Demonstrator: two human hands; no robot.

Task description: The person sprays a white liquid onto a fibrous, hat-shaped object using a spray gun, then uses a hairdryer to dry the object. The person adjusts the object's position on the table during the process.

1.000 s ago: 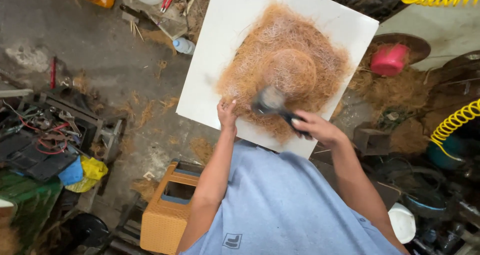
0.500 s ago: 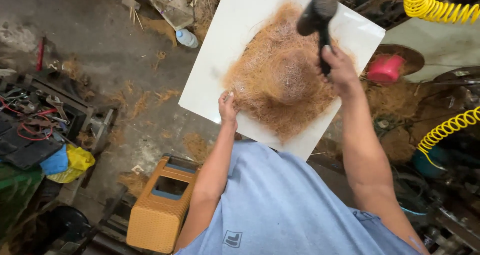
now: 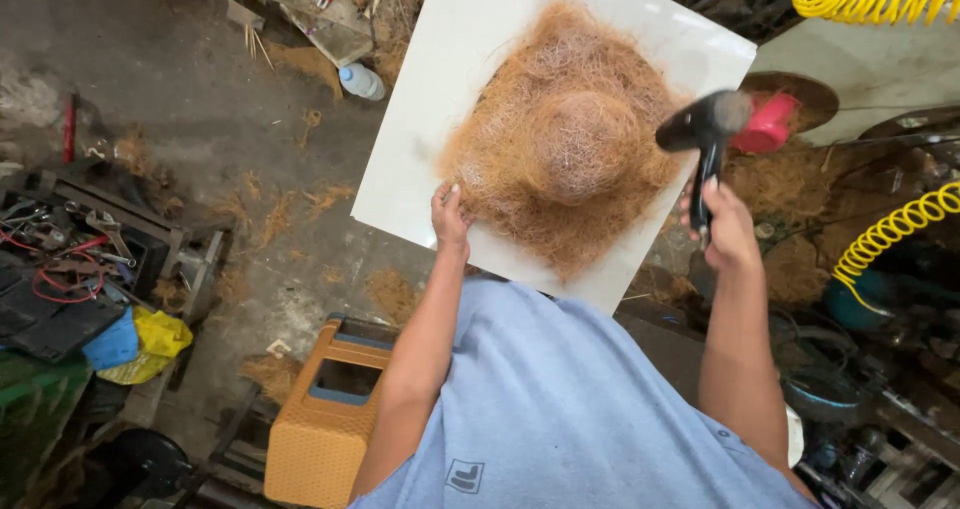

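White square tabletop (image 3: pixel 440 119), tilted in view, carrying a mound of brown coconut fibre (image 3: pixel 565 139) with a raised dome at its middle. Orange plastic stool (image 3: pixel 325 419) on the floor, below and left of the left fingers. Yellow coiled hose (image 3: pixel 890 231) right of the right fingers. Left hand (image 3: pixel 450 214) resting on the near-left edge of the fibre mound, fingers (image 3: pixel 447 197) loosely curled and pressing the fibre. Right hand (image 3: pixel 728 231) off the tabletop's right edge, fingers clenched around the handle of a black mallet (image 3: pixel 705 134), head raised above them beside the mound. Pink cup (image 3: pixel 768 124) just beyond the mallet head.
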